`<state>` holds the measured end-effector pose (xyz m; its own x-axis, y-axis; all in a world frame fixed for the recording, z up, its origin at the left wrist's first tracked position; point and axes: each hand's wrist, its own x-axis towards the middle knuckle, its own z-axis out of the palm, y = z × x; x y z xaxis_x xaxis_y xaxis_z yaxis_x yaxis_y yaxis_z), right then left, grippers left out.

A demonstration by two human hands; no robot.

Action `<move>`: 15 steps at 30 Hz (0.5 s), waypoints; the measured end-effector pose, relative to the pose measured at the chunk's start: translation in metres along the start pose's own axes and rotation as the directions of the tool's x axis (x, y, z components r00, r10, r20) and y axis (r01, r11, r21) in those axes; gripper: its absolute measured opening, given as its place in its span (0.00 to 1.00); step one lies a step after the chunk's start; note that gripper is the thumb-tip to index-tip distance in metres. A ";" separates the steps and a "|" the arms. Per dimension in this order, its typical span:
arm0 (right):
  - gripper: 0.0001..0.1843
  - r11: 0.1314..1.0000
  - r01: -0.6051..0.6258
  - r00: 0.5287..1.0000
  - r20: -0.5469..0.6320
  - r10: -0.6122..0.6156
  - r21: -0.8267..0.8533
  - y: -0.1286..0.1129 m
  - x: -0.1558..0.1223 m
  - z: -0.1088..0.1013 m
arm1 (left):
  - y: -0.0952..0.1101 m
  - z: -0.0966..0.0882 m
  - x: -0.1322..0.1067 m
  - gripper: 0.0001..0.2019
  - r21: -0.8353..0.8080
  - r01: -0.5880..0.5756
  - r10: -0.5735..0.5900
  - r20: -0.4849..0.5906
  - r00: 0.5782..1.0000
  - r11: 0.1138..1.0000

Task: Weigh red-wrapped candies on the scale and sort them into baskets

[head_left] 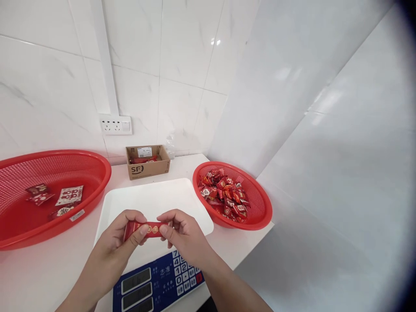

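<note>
At far left on the white surface (29, 277) stands a red basket (89, 171) with a few wrapped sweets (69, 195) lying in it. Next, the left hand (113, 240) pinches the left end of a red packet (154, 230), held over the near part of a scale's white tray (159, 195). Beyond the tray sits a cardboard box (151, 169) with red packaging inside. The right hand (186, 236) grips the packet's right end, above the blue keypad panel (167, 277). Farther right, a second red basket (260, 206) holds a heap of red sweets (225, 195).
</note>
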<state>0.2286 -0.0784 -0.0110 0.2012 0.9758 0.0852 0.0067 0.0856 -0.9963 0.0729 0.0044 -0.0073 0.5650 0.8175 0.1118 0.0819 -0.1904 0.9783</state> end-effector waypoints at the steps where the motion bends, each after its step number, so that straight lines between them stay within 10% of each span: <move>1: 0.12 1.000 -0.005 1.000 -0.006 0.005 0.007 0.000 0.000 0.000 | 0.001 0.001 0.000 0.15 0.004 0.024 -0.024 -0.003 1.000 1.000; 15: 0.08 0.971 0.234 0.963 -0.125 -0.237 -0.038 0.005 -0.005 0.017 | -0.005 0.011 -0.003 0.17 0.013 0.077 -0.078 0.094 0.993 0.997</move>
<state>0.2111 -0.0796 -0.0158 0.3148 0.8946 0.3173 0.0912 0.3043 -0.9482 0.0803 -0.0031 -0.0140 0.6313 0.7753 0.0185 0.1355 -0.1338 0.9817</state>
